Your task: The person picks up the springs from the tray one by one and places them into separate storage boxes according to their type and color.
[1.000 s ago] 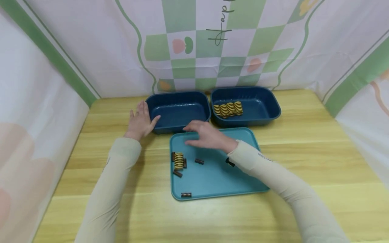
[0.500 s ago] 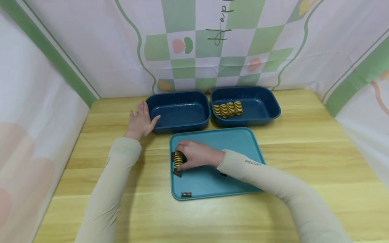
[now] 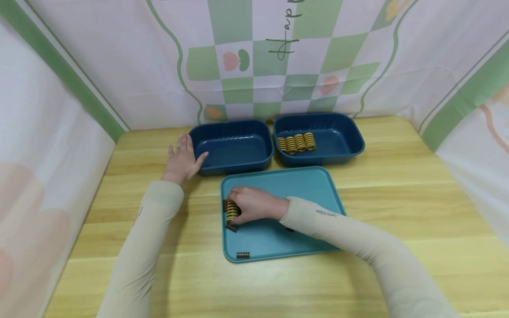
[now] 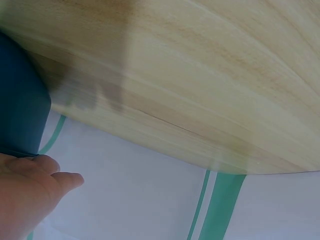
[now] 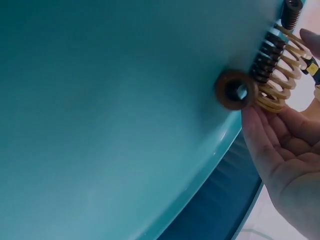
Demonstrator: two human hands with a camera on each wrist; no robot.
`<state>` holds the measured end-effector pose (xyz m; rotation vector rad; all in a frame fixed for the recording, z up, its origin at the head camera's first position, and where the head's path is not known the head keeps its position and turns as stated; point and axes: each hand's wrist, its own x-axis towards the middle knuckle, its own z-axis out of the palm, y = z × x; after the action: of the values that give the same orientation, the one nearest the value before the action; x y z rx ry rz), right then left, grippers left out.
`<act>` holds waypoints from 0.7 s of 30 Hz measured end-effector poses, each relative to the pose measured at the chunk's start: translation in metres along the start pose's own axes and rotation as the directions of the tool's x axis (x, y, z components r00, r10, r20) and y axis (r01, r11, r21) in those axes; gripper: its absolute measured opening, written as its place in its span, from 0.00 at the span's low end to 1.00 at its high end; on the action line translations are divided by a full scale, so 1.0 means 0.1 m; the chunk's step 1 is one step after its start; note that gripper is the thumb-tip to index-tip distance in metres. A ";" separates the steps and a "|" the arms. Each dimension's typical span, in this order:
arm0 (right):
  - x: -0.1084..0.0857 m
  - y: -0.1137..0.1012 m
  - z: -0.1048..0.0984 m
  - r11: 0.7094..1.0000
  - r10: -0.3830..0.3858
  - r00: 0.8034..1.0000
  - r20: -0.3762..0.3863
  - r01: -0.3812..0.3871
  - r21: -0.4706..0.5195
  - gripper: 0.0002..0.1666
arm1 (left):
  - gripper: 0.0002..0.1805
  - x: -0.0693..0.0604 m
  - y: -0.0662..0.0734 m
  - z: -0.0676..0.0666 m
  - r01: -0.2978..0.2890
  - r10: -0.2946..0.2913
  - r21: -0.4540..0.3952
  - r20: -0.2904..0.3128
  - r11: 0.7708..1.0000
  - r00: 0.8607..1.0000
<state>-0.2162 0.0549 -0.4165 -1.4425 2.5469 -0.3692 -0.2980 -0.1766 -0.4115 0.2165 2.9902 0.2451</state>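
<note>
The left hand (image 3: 180, 161) is at the left end of the left blue bin (image 3: 234, 168), near the counter's (image 3: 417, 198) far edge. Its fingers are straight, the thumb is spread wide over the rim, and it grips nothing. The bin looks bare inside.

Close in along the left edge of the teal tray (image 3: 274, 245), the large yellow spring (image 3: 231, 212) stands among small dark springs (image 3: 231, 228); another dark spring (image 3: 243, 255) lies at the tray's near left corner. The right hand (image 3: 256, 204) pinches the yellow spring end to end, thumb at the near end, fingertips at the far one. The step in hand seems to be taking hold of this spring; the next move probably calls for a steady lift that leaves the neighbouring dark springs behind, since the right wrist view shows one right alongside.

In the right blue bin (image 3: 338, 143), four yellow springs (image 3: 300, 142) sit side by side toward its left end.

Compared with a second ago, the right hand has dropped from above the tray's far edge to the spring; the left hand and the four springs keep their places.
</note>
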 end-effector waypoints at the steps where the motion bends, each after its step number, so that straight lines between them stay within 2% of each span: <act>1: 0.00 0.00 0.00 1.000 0.000 1.000 -0.002 0.000 0.003 0.29 | 0.46 0.00 0.00 0.00 0.000 0.000 -0.001 0.000 1.000 1.000; 11: -0.03 0.04 -0.03 0.993 0.038 0.999 -0.020 -0.035 0.110 0.28 | 0.46 0.01 -0.01 0.01 0.004 -0.005 0.020 0.008 1.000 1.000; 16: -0.06 0.09 -0.16 0.982 0.072 0.994 -0.082 -0.056 0.180 0.28 | 0.46 0.01 -0.01 0.01 0.001 -0.001 0.013 0.009 1.000 1.000; 21: -0.12 0.17 -0.33 0.976 0.092 0.984 -0.153 -0.058 0.210 0.29 | 0.45 0.01 -0.01 0.00 0.001 -0.001 0.010 0.008 1.000 1.000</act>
<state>-0.2334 0.0773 -0.3901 -1.2858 2.5870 -0.7412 -0.2990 -0.1771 -0.4118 0.2171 2.9839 0.2284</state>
